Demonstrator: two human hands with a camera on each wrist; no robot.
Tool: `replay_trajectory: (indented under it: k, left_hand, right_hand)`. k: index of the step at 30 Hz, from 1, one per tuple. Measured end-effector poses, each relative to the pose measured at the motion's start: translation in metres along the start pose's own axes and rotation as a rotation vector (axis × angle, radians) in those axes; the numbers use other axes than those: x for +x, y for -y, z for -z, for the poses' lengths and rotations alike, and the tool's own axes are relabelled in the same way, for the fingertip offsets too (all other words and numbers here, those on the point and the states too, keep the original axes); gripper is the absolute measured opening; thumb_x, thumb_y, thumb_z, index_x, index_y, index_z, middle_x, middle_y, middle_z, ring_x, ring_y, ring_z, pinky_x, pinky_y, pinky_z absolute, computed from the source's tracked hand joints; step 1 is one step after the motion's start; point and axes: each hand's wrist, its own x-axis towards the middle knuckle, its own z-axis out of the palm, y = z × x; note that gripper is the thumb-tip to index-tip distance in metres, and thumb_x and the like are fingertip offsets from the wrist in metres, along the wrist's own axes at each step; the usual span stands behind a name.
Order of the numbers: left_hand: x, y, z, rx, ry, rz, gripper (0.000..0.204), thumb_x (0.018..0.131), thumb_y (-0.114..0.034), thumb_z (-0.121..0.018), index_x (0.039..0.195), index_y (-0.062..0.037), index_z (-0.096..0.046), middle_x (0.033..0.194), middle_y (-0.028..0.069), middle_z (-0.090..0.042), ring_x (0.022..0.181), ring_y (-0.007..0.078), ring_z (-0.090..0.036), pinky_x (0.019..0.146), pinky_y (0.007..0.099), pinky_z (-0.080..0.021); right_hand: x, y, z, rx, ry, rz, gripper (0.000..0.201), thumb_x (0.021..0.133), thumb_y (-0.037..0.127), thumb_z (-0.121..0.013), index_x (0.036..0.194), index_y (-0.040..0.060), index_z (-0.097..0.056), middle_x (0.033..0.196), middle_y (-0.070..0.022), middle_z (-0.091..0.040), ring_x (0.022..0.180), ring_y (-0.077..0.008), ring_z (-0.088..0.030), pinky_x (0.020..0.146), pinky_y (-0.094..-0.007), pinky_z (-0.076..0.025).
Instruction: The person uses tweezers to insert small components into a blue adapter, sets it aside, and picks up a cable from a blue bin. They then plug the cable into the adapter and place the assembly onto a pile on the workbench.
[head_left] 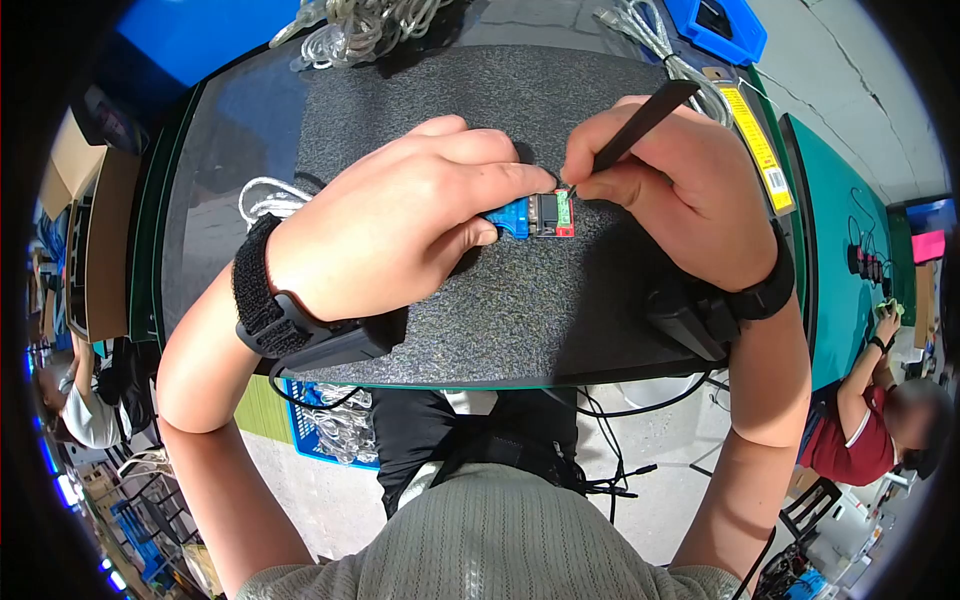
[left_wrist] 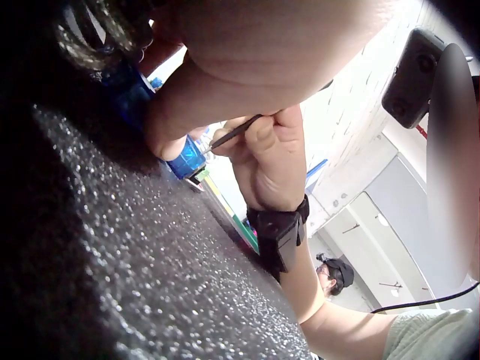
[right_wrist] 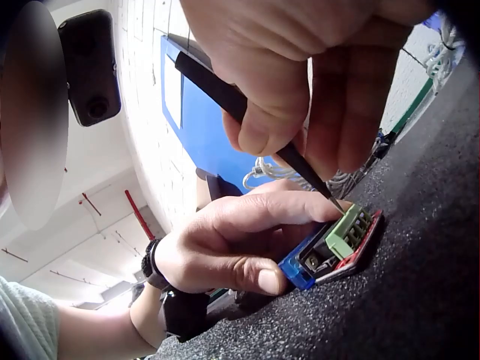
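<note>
A blue connector (head_left: pixel 508 219) with a small red board (head_left: pixel 567 231) and green terminal block (right_wrist: pixel 345 234) lies on the dark textured mat (head_left: pixel 480 320). My left hand (head_left: pixel 400 210) grips the blue connector (right_wrist: pixel 300 264) between thumb and fingers. Black tweezers or a similar slim tool (head_left: pixel 640 125) is pinched in my right hand (head_left: pixel 690 190). In the right wrist view the tool's thin tip meets the top of the green block. The left wrist view shows the tool (left_wrist: pixel 238 133) near the connector's end (left_wrist: pixel 187 159).
Coiled clear cables (head_left: pixel 365 30) lie at the mat's far edge, with another cable bundle (head_left: pixel 650 40) and a blue tray (head_left: pixel 715 35) at the far right. A white cable (head_left: pixel 265 195) is beside my left wrist. Two people (head_left: pixel 870 440) (head_left: pixel 95 400) sit at the sides.
</note>
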Motion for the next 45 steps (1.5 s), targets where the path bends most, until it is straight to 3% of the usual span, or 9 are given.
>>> replay_trajectory:
  k: [23,33,36,38,45]
  left_hand:
    - [0.001,0.001,0.000,-0.012,0.004,-0.002,0.044,0.074,0.001,-0.072,0.117,-0.0013,-0.060,0.102,0.0132,-0.059,0.093,0.0359,-0.054,0.086,0.0423,-0.044]
    - [0.001,-0.003,0.000,-0.014,0.002,0.010,0.047,0.076,0.000,-0.071,0.122,-0.0027,-0.060,0.100,0.0124,-0.059,0.093,0.0349,-0.054,0.087,0.0420,-0.043]
    - [0.000,-0.004,0.000,0.006,0.002,0.022,0.047,0.077,-0.001,-0.070,0.123,-0.0041,-0.060,0.099,0.0119,-0.059,0.093,0.0339,-0.054,0.087,0.0412,-0.043]
    - [0.000,-0.005,0.000,0.010,0.015,0.026,0.047,0.078,-0.001,-0.070,0.123,-0.0050,-0.060,0.098,0.0118,-0.058,0.093,0.0334,-0.054,0.087,0.0409,-0.043]
    - [-0.001,-0.007,0.000,0.029,0.006,0.044,0.046,0.080,-0.002,-0.069,0.124,-0.0079,-0.061,0.100,0.0113,-0.058,0.093,0.0329,-0.054,0.088,0.0409,-0.043]
  right_hand:
    - [0.001,-0.002,-0.003,-0.013,-0.013,0.050,0.012,0.080,0.011,-0.072,0.090,0.0063,-0.067,0.080,-0.0051,-0.066,0.072,-0.0231,-0.063,0.066,-0.0307,-0.047]
    - [0.001,0.004,0.001,0.006,-0.013,0.005,0.014,0.079,0.009,-0.073,0.091,0.0052,-0.067,0.080,-0.0063,-0.065,0.073,-0.0231,-0.062,0.066,-0.0310,-0.047]
    - [-0.001,0.006,0.007,-0.001,0.033,0.028,0.013,0.081,0.005,-0.072,0.093,0.0031,-0.066,0.082,-0.0053,-0.064,0.074,-0.0186,-0.062,0.067,-0.0283,-0.048]
    - [-0.005,0.008,0.010,0.142,0.022,-0.133,0.011,0.084,0.003,-0.071,0.094,0.0009,-0.065,0.086,-0.0040,-0.064,0.076,-0.0139,-0.061,0.068,-0.0252,-0.047]
    - [-0.006,0.008,0.015,0.139,0.088,-0.191,0.010,0.086,0.001,-0.070,0.094,0.0002,-0.065,0.087,-0.0032,-0.062,0.077,-0.0122,-0.059,0.069,-0.0239,-0.047]
